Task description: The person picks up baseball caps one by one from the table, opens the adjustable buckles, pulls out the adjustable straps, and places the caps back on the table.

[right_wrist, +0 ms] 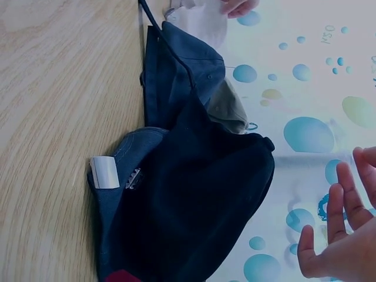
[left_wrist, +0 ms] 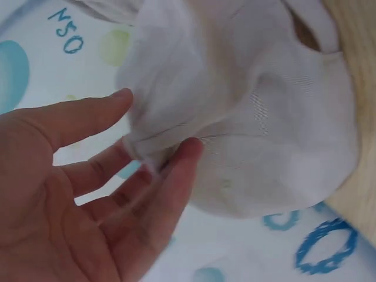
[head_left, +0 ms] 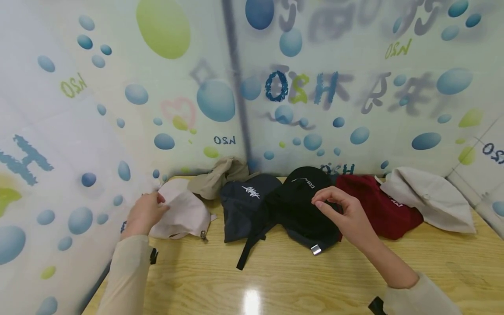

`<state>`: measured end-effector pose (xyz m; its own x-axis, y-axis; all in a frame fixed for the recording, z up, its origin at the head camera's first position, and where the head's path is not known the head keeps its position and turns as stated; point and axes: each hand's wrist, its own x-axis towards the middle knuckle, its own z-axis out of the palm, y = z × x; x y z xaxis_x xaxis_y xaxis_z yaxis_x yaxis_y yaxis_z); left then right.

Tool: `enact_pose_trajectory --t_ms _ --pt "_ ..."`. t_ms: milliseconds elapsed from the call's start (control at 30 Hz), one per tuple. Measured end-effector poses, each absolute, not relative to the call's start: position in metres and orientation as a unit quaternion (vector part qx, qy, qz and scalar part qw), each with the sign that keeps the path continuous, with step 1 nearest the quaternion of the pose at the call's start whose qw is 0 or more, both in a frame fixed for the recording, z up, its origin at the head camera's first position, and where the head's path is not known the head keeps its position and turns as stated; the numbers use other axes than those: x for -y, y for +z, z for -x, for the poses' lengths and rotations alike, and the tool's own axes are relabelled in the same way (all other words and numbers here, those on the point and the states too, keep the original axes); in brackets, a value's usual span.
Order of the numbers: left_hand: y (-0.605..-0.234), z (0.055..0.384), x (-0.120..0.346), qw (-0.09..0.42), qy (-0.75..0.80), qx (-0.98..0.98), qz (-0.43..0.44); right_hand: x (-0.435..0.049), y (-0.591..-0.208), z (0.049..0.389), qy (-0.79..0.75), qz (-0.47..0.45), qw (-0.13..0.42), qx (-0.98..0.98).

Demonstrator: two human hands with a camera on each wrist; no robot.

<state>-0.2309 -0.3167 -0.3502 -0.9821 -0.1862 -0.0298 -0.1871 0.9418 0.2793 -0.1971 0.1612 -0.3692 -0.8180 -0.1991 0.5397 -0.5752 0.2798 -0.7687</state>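
My left hand point(head_left: 145, 212) is at the left side of a pale pinkish-white cap point(head_left: 185, 214). In the left wrist view its fingers are loosely bent at the edge of that cap, with a gap between thumb and fingertips; whether they touch the cloth I cannot tell. Over a black cap point(head_left: 301, 210) with a metal strap clasp point(head_left: 316, 250) hovers my right hand point(head_left: 346, 214), its fingers relaxed and holding nothing. In the right wrist view this hand point(right_wrist: 346, 229) stands apart from the black cap.
A navy cap point(head_left: 238, 210) with white lettering lies left of the black one, a beige cap point(head_left: 220, 177) behind it. To the right are a dark red cap point(head_left: 360, 201) and an off-white cap point(head_left: 437, 201) overlapping it. The wooden table point(head_left: 307, 284) meets patterned walls point(head_left: 256, 131).
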Motion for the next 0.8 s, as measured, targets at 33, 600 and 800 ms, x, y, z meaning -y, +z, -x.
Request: enact_pose_trajectory --t_ms 33,600,800 --pt "-0.347 0.230 0.314 0.000 0.129 -0.987 0.097 -0.161 -0.369 0.197 0.545 -0.247 0.172 0.782" --pt "-0.306 0.261 0.240 -0.059 0.098 -0.993 0.026 -0.161 -0.368 0.197 0.539 -0.246 0.168 0.788" --pt "-0.313 0.286 0.213 -0.058 0.116 -0.991 -0.039 -0.162 -0.368 0.197 0.539 -0.251 0.165 0.787"
